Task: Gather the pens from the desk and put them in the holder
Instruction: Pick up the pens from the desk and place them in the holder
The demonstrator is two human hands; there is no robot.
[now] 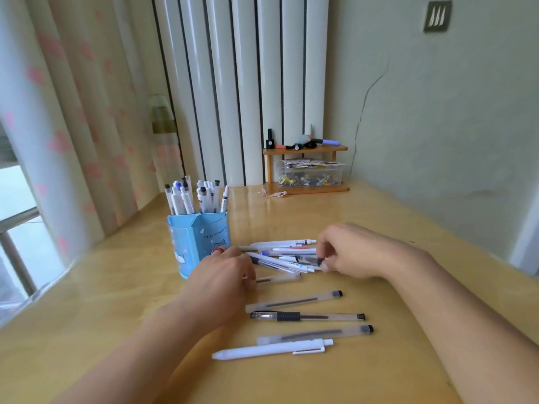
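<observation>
Your right hand (pixel 348 252) is curled over the far end of a loose cluster of pens (pixel 281 258), its fingertips (pixel 322 262) pinched on the dark cap end of one pen in that cluster, so the grip is closed on a pen rather than spread. Your left hand (pixel 224 277) lies palm-down at the opposite end of the same cluster, fingers loosely bent over the pen tips and touching a clear pen (pixel 278 279) at its thumb side; you cannot tell whether it actually grips anything. Just beyond your left knuckles stands the blue pen holder (pixel 194 243), printed with a cartoon animal, already packed with upright white and clear pens (pixel 194 198). Nearer to you than both hands, four more pens lie apart from the cluster in a rough stack of parallel lines on the wooden desk (pixel 102 301): a frosted pen with a dark cap (pixel 293 301), then a clear pen with a black rubber grip (pixel 307 316), then another frosted capped pen (pixel 315 333), and closest to you a white click pen (pixel 272 349) touching the one above it. Well past your right hand, against the wall, a small wooden shelf (pixel 306 167) holds a clear box of odds and ends
</observation>
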